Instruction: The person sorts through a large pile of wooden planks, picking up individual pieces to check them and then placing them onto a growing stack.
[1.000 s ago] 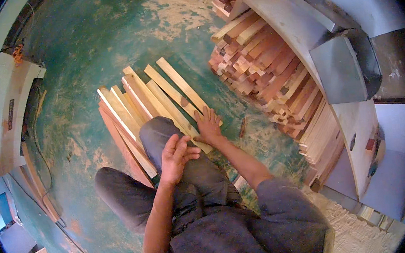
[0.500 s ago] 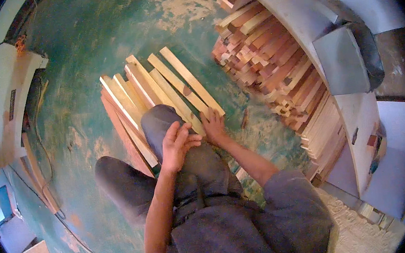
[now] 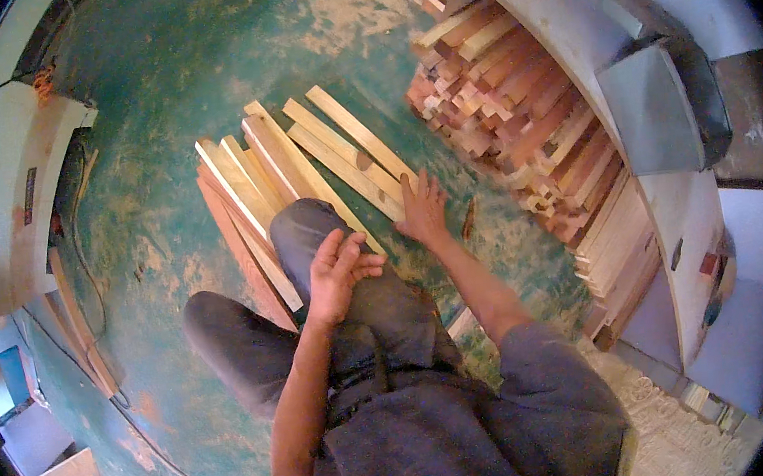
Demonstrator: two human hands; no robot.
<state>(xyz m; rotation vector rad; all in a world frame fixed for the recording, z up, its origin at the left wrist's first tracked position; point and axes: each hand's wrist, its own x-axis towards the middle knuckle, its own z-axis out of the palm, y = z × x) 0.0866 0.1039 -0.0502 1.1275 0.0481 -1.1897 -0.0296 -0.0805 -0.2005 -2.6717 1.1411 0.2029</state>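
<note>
My right hand (image 3: 423,208) is low over the floor, its fingers spread at the near ends of the pale wooden strips. It touches the end of a strip (image 3: 351,171) that lies against a longer strip with a dark knot. The outermost strip (image 3: 356,132) on the right reaches up to my fingertips. On my raised knee rests my left hand (image 3: 334,275), palm partly up, fingers loosely apart and holding nothing. Beyond and left of the knee lie more pale strips (image 3: 235,190) and reddish ones (image 3: 238,244), fanned side by side; the knee hides some near ends.
A big stack of wooden strips (image 3: 518,121) stands at right, beside a curved panel and a grey metal box (image 3: 652,112). At left are a pale machine cabinet (image 3: 15,202), a cable (image 3: 146,430) and loose boards (image 3: 82,325). Sawdust marks the green floor (image 3: 144,105).
My right hand has moved forward and slightly right. One pale strip has shifted right against its neighbours, leaving a gap on its left. The left hand stays on the knee.
</note>
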